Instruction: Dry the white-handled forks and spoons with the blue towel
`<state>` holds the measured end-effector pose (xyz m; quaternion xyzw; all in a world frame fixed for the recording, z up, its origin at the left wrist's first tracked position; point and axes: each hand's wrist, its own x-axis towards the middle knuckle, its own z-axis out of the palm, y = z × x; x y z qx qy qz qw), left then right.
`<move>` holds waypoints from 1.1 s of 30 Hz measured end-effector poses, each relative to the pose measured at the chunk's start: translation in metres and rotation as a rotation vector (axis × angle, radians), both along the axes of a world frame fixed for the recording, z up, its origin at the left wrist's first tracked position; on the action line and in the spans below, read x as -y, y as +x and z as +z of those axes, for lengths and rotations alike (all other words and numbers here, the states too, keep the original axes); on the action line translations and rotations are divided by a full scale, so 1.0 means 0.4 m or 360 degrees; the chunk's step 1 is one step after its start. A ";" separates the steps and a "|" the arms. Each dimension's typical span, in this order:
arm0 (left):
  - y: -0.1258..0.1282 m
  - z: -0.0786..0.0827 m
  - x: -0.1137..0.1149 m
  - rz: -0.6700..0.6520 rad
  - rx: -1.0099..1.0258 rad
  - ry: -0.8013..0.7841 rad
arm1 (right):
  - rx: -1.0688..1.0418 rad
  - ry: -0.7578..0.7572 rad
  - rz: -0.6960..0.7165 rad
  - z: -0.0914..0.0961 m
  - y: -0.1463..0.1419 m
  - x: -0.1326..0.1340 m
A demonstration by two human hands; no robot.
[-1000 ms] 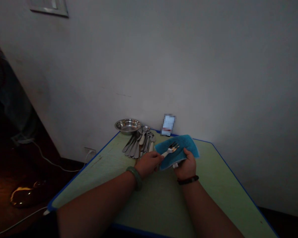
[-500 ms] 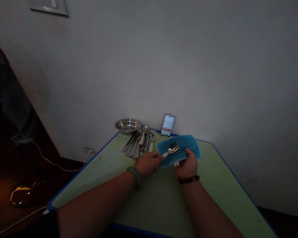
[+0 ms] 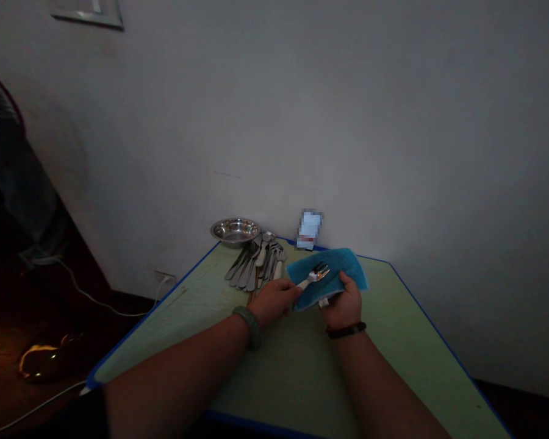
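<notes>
My left hand [image 3: 273, 300] is closed round the white handle of a small metal fork [image 3: 315, 275]. The fork's tines lie over a blue cloth [image 3: 343, 268]. My right hand [image 3: 343, 303] grips the near edge of that cloth, thumb on top, and holds it spread under the fork. Both hands are above the far middle of a green table [image 3: 293, 366] with a blue rim.
A pile of spoons and forks [image 3: 256, 263] lies at the table's far left, beside a steel bowl [image 3: 235, 231]. A small blurred white box [image 3: 309, 228] leans on the wall behind. Left of the table, cables [image 3: 86, 292] run across a dark floor.
The cloth and the fork shifted slightly right and then back. Both hands keep their grip.
</notes>
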<state>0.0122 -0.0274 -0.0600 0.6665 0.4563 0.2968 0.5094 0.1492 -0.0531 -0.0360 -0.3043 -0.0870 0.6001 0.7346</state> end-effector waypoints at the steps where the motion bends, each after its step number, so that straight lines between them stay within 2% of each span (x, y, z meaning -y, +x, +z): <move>1: 0.000 0.000 0.000 -0.0003 0.0002 0.0008 | 0.0008 -0.0021 -0.0004 0.000 0.000 0.000; 13: 0.004 0.004 0.003 0.0042 -0.0015 0.0002 | 0.0056 0.0060 0.0070 -0.027 0.011 -0.012; 19: 0.007 0.017 0.008 0.0061 0.0059 -0.0061 | 0.0105 0.0041 0.0050 -0.013 0.002 -0.004; 27: 0.009 0.004 0.001 0.0074 0.0054 -0.0041 | 0.0067 0.0030 0.0066 -0.029 0.009 -0.014; 31: 0.007 0.007 0.002 0.0050 0.0047 -0.0068 | 0.0086 -0.0001 -0.0024 -0.020 0.003 -0.011; 33: 0.006 0.011 0.003 0.0030 0.0040 -0.0087 | 0.0091 0.0002 0.0009 -0.015 0.001 -0.007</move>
